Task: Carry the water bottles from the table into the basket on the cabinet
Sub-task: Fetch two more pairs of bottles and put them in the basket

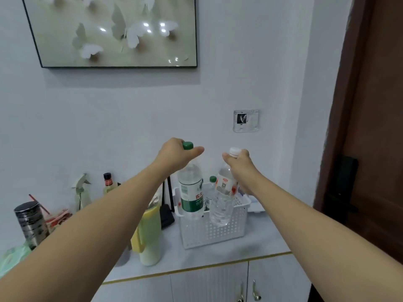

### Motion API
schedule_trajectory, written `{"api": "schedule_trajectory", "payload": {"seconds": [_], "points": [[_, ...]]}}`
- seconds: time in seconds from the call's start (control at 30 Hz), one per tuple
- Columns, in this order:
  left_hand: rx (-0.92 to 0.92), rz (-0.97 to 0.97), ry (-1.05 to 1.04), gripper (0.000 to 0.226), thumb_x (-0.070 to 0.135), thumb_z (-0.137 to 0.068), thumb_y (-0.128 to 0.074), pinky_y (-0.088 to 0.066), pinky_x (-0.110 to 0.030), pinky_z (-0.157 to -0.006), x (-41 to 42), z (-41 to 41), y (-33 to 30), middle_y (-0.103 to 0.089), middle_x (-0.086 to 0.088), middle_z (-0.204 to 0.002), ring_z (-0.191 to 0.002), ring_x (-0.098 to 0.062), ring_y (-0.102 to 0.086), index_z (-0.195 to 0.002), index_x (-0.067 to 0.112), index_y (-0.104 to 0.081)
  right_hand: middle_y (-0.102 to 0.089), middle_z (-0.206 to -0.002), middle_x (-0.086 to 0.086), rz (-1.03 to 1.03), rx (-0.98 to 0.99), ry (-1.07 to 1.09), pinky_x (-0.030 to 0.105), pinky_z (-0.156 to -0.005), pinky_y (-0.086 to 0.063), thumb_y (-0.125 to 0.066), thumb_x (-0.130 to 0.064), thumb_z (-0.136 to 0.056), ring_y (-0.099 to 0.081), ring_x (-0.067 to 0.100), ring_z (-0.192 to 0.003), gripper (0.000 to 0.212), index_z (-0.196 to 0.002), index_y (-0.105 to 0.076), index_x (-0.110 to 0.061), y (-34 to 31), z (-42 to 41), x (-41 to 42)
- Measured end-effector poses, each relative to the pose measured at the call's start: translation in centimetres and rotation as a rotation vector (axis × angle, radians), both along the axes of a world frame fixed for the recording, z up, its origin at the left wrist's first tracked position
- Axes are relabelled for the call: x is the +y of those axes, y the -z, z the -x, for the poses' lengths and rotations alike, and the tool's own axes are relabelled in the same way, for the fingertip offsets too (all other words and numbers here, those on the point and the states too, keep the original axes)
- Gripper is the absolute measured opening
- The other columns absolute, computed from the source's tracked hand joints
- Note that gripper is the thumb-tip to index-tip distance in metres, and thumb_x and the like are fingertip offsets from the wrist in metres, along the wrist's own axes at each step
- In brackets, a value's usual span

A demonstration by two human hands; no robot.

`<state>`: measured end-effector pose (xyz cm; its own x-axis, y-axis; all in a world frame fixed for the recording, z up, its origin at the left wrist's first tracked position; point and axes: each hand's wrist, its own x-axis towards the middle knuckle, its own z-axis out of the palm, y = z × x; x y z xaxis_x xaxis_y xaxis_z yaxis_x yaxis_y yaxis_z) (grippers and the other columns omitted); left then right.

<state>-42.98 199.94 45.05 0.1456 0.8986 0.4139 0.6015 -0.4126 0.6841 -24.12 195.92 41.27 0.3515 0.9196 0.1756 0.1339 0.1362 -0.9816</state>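
Note:
My left hand (177, 154) grips the neck of a clear water bottle with a green cap and green label (190, 192). My right hand (238, 163) grips the neck of a clear bottle with a white cap and red-and-white label (223, 201). Both bottles hang upright over the near side of a white perforated basket (214, 231) on the grey cabinet top (218, 256). Their lower ends overlap the basket's front rim. A smaller green-capped bottle (211, 188) stands inside the basket, partly hidden behind them.
Left of the basket stand a yellow-green jug (150, 232), a black object (166, 214), a spray bottle (81, 192), a sauce bottle (109, 184) and a dark metal canister (30, 225). A framed butterfly picture (113, 31) hangs above. A brown door (370, 127) is at right.

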Motion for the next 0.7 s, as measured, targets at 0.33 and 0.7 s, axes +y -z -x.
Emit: {"api": "schedule_trajectory", "payload": {"seconds": [0.33,0.7], "points": [[0.393,0.304,0.092,0.043,0.045,-0.071,-0.083,-0.058,-0.037,-0.071,14.1,0.4,3.1,-0.062,-0.001,-0.064,-0.053,-0.012,-0.070,-0.086,0.010,-0.065,-0.051,-0.119,0.010,0.107,-0.178,-0.042,0.035,-0.075,-0.044,-0.057,-0.029,-0.093,-0.052,0.020,-0.094,0.044,-0.127,-0.039,-0.009,3.8,1.2,13.6],[0.778,0.376,0.135,0.039,0.037,-0.067,-0.087,-0.041,-0.026,-0.048,20.3,-1.2,11.8,-0.059,0.002,-0.066,-0.056,-0.014,-0.054,-0.070,0.015,-0.056,-0.058,-0.088,-0.002,0.198,-0.348,-0.033,0.025,-0.056,-0.039,-0.080,-0.032,-0.075,-0.054,0.009,-0.072,0.034,-0.082,-0.048,-0.023,12.9,1.8,20.1]]}}
